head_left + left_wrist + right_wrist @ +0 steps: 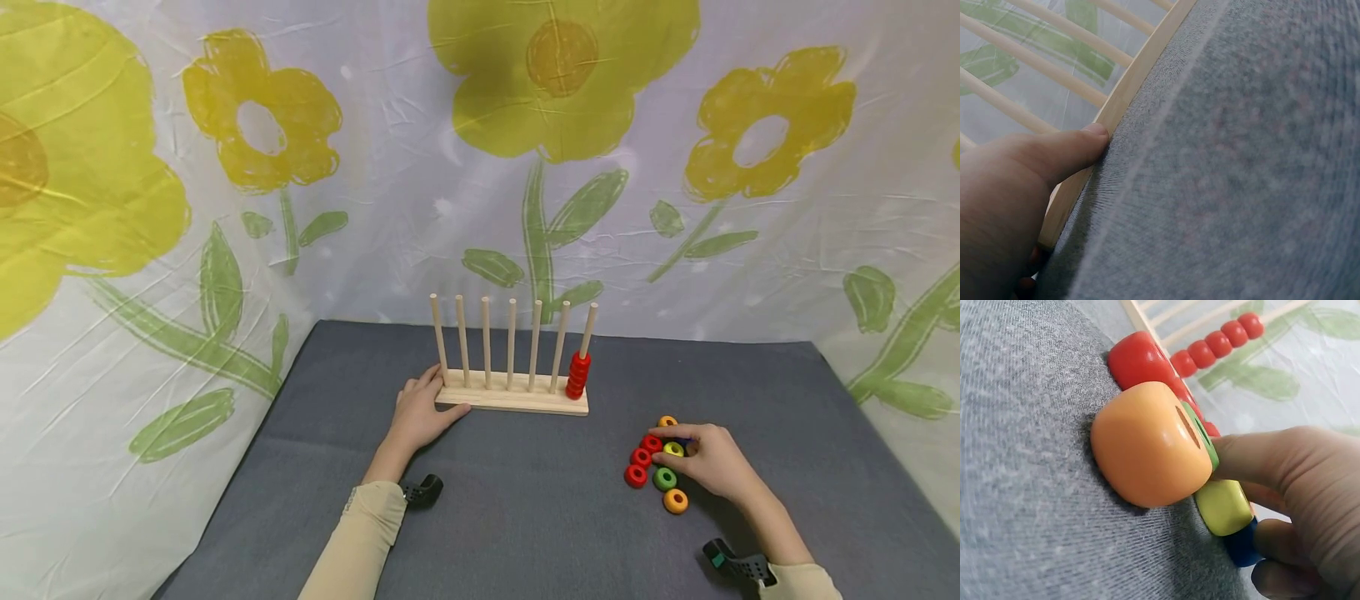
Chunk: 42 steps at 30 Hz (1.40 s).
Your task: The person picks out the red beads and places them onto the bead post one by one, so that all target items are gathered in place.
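A wooden rack (517,402) with several upright pegs stands on the cloth, and red beads (577,377) are stacked on its rightmost peg. My left hand (418,415) grips the rack's left end, with the thumb along the front of the base and the fingers behind. At the right, my right hand (716,457) reaches over loose beads, its thumb and index fingertip at opposite sides of the farthest loose red bead (652,443). Beside it lie a yellow bead (1225,506), a green bead (664,478) and a blue bead (1242,545), which is partly hidden by the fingers.
Two more red beads (636,476) lie in a slanting row with the farthest one. One orange bead (676,501) sits nearest the person, another orange bead (667,422) at the far end. A dark grey cloth (525,500) covers the table; a flowered curtain (390,208) hangs behind.
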Available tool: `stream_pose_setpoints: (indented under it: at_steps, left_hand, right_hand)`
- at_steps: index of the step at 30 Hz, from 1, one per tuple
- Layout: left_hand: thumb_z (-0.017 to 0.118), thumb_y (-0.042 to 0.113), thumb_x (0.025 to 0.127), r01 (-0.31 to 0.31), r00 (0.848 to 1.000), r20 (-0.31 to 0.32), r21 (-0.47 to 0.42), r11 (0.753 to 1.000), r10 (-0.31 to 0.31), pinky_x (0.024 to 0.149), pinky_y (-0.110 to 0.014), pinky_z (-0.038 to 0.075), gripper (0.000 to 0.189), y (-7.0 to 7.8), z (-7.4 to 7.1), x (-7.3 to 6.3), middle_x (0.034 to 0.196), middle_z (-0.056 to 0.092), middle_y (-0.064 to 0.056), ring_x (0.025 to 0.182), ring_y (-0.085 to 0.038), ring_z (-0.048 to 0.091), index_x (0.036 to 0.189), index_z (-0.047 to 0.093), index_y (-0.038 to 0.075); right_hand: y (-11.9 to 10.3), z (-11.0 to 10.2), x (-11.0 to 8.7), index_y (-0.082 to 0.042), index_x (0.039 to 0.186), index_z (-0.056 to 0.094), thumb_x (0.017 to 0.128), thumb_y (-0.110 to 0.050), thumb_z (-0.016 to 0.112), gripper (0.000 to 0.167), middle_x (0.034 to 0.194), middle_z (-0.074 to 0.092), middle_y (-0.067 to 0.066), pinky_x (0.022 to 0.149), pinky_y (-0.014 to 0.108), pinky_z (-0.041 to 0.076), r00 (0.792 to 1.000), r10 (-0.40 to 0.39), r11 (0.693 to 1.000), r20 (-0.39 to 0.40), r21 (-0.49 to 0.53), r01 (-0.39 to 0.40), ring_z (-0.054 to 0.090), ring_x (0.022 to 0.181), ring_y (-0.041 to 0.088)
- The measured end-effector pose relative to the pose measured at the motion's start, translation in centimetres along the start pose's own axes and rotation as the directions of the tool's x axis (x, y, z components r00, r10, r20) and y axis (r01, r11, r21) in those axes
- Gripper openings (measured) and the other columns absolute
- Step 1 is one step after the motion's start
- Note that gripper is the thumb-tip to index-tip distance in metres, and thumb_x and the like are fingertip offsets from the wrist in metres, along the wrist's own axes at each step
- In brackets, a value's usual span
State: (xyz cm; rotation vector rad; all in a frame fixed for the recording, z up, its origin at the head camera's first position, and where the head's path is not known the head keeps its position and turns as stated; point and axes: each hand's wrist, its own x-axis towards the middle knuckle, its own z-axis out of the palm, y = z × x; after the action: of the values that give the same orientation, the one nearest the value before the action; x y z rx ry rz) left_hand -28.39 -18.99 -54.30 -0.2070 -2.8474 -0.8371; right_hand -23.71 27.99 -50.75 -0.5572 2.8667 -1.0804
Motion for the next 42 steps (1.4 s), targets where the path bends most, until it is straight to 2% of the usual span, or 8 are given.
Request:
stream_pose_setpoints:
  at_steps: [11, 20, 27, 42]
  left_hand:
    - [0.074, 0.054, 0.089, 0.012, 1.000, 0.008, -0.004, 1.000, -0.012, 0.100, -0.055, 0.033, 0.084, 0.1, 0.0, 0.0, 0.158, 0.038, -0.016, 0.128, -0.040, 0.043, 0.151, 0.049, 0.002]
    - [0.074, 0.054, 0.089, 0.007, 1.000, 0.005, 0.011, 1.000, -0.007, 0.100, -0.056, 0.034, 0.084, -0.1, 0.1, -0.1, 0.157, 0.038, -0.017, 0.127, -0.040, 0.043, 0.150, 0.049, 0.002]
    - [0.073, 0.054, 0.090, 0.010, 1.000, 0.009, 0.008, 1.000, -0.010, 0.101, -0.056, 0.033, 0.083, 0.1, 0.0, 0.0, 0.159, 0.037, -0.016, 0.128, -0.040, 0.043, 0.151, 0.049, 0.003]
    - [0.074, 0.053, 0.090, 0.016, 1.000, 0.009, -0.003, 1.000, -0.016, 0.101, -0.056, 0.033, 0.083, 0.2, -0.1, 0.0, 0.158, 0.037, -0.015, 0.126, -0.039, 0.043, 0.151, 0.049, 0.004]
  right_hand:
    - [0.1, 0.0, -0.1, -0.012, 0.115, 0.078, 0.083, -0.028, 0.087, 0.037, 0.052, 0.025, -0.014, 0.041, 0.024, 0.024, 1.000, 0.009, 0.998, -0.024, 0.060, -0.007, 0.020, 0.043, 0.003]
    - [0.2, -0.1, -0.3, -0.012, 0.118, 0.075, 0.087, -0.026, 0.084, 0.035, 0.050, 0.026, -0.015, 0.038, 0.024, 0.024, 0.996, 0.004, 0.997, -0.085, 0.080, 0.002, 0.019, 0.042, 0.005]
    - [0.0, -0.3, -0.2, -0.016, 0.117, 0.075, 0.088, -0.028, 0.083, 0.032, 0.049, 0.025, -0.016, 0.037, 0.025, 0.024, 0.993, -0.027, 0.996, -0.115, 0.085, 0.037, 0.019, 0.041, 0.005]
    - [-1.1, -0.5, 0.1, -0.015, 0.119, 0.075, 0.088, -0.025, 0.083, 0.034, 0.048, 0.028, -0.010, 0.037, 0.028, 0.024, 0.976, -0.044, 0.996, -0.214, 0.064, 0.059, 0.023, 0.039, 0.010]
